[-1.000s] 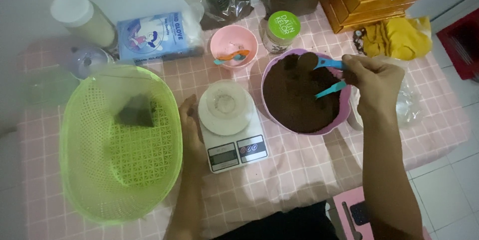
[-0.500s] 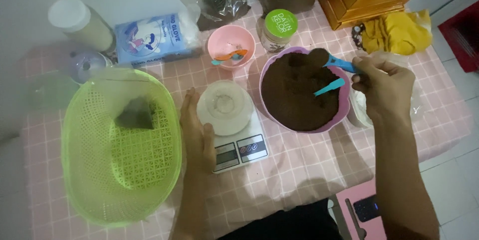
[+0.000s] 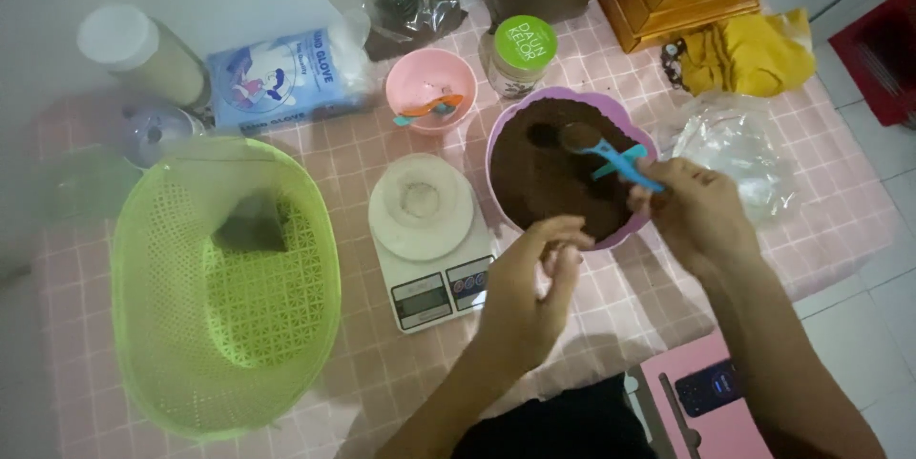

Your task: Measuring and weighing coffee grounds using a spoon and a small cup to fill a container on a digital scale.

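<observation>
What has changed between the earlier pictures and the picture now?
The left hand left the side of the kitchen scale and moved right, to the near rim of the purple bowl of brown powder. The right hand kept its hold on the blue spoon, whose scoop still carries powder over the bowl. The green basket and pink bowl stayed in place.
</observation>
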